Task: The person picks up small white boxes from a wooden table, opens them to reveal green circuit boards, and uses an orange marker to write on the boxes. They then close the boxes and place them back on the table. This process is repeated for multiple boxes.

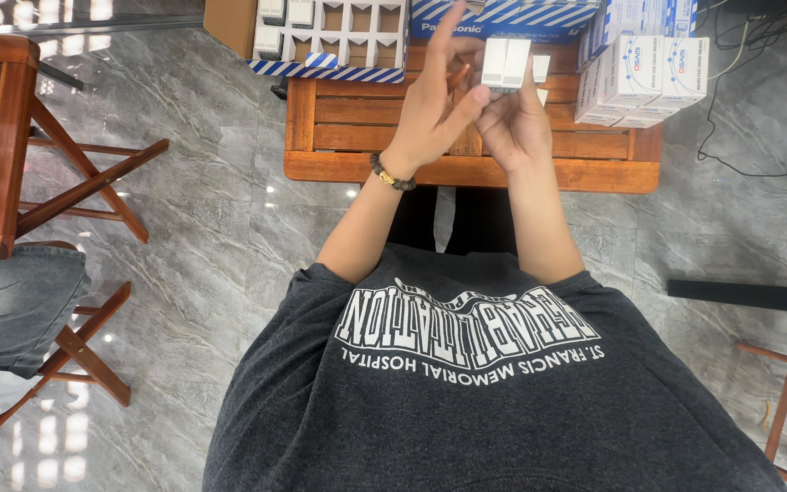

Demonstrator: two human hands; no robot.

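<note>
Both my hands are raised over a small wooden slatted table (348, 123). My right hand (516, 123) holds a pair of white rectangular switch parts (505, 62) up in its fingertips. My left hand (434, 105), with a dark bead bracelet at the wrist, has its fingers spread and the index finger touching the parts' left side from the front. Behind them stands an open blue-and-white striped carton with a cardboard divider grid (339, 36), a few white parts in its cells.
A stack of small white boxes (639, 77) sits on the table's right end. Another blue striped carton (503, 18) lies at the back. Wooden folding furniture (20, 137) stands left, a grey cushioned stool (11, 305) below it. Black cables (730, 100) trail at right.
</note>
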